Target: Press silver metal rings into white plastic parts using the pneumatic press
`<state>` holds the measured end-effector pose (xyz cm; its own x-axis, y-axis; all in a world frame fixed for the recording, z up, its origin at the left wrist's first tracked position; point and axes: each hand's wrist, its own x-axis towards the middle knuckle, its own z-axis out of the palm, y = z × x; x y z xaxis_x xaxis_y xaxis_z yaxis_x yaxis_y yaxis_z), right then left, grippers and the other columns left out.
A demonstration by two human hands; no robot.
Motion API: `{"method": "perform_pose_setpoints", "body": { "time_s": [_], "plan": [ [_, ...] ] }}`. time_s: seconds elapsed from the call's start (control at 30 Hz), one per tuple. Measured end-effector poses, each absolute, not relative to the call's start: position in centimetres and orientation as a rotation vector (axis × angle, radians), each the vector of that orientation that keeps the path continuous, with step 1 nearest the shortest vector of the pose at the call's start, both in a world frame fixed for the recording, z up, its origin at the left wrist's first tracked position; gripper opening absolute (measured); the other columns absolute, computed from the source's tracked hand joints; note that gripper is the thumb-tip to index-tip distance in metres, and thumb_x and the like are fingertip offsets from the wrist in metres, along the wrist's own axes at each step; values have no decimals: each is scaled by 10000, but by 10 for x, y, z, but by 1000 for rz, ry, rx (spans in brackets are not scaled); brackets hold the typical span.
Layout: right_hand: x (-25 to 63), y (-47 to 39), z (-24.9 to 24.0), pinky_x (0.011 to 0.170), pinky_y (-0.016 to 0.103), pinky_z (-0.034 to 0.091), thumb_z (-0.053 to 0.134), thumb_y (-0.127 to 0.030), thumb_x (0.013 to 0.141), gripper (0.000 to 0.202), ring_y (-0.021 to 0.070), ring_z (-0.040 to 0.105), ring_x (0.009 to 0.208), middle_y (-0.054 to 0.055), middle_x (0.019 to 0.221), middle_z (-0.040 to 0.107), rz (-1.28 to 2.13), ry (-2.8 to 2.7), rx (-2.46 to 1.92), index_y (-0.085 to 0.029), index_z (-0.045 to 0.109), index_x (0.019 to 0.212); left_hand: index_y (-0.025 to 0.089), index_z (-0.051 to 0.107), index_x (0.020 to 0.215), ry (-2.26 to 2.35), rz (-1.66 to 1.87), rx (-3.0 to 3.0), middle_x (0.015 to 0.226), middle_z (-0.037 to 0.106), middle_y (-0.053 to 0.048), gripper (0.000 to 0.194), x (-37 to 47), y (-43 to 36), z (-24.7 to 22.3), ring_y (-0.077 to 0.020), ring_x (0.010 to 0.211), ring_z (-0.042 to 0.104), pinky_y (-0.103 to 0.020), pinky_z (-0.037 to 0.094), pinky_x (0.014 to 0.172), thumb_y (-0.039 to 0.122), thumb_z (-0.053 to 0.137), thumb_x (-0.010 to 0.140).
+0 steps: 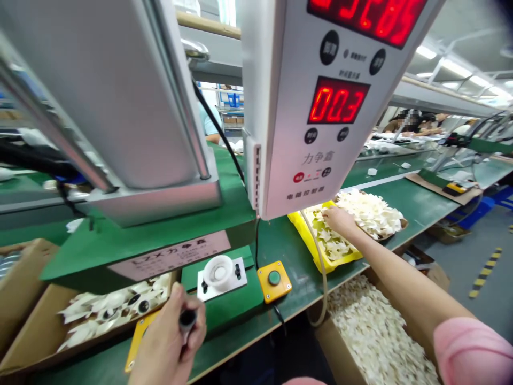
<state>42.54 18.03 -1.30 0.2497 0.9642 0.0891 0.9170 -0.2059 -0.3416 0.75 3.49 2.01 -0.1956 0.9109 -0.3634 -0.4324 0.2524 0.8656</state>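
Observation:
My left hand (170, 331) is closed around a small tubular part (187, 319) with a dark round opening, just left of the machine's white round fixture (218, 272). That fixture sits on a metal plate over the green machine base. My right hand (339, 219) reaches into a yellow tray (311, 246) of small cream-white pieces (334, 243). Its fingertips are down among the pieces, and what they hold, if anything, is too small to make out.
A control box (316, 160) with red digits hangs ahead. A green button (274, 277) stands right of the fixture. White parts fill a carton (36, 334) at left. More pieces fill a box (334, 342) below the table edge. People work far right.

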Motion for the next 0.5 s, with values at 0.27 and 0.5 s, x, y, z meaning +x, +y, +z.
{"method": "perform_pose_setpoints", "body": {
  "time_s": [0.27,0.5],
  "plan": [
    [422,189,-38,699,321,489,530,-311,889,201,145,586,758,44,838,612,-34,-2001,-2119,-138,612,829,191,479,697,1000,1457,523,470,473,44,193,35,67,42,-60,333,326,-160,166,319,344,559,785],
    [413,156,-9,699,356,434,472,-413,861,284,226,590,794,93,912,596,-171,-1939,-1944,-188,645,845,175,459,599,910,1509,642,486,474,17,73,48,88,47,-63,372,345,-185,175,352,135,476,658]
  ]
}}
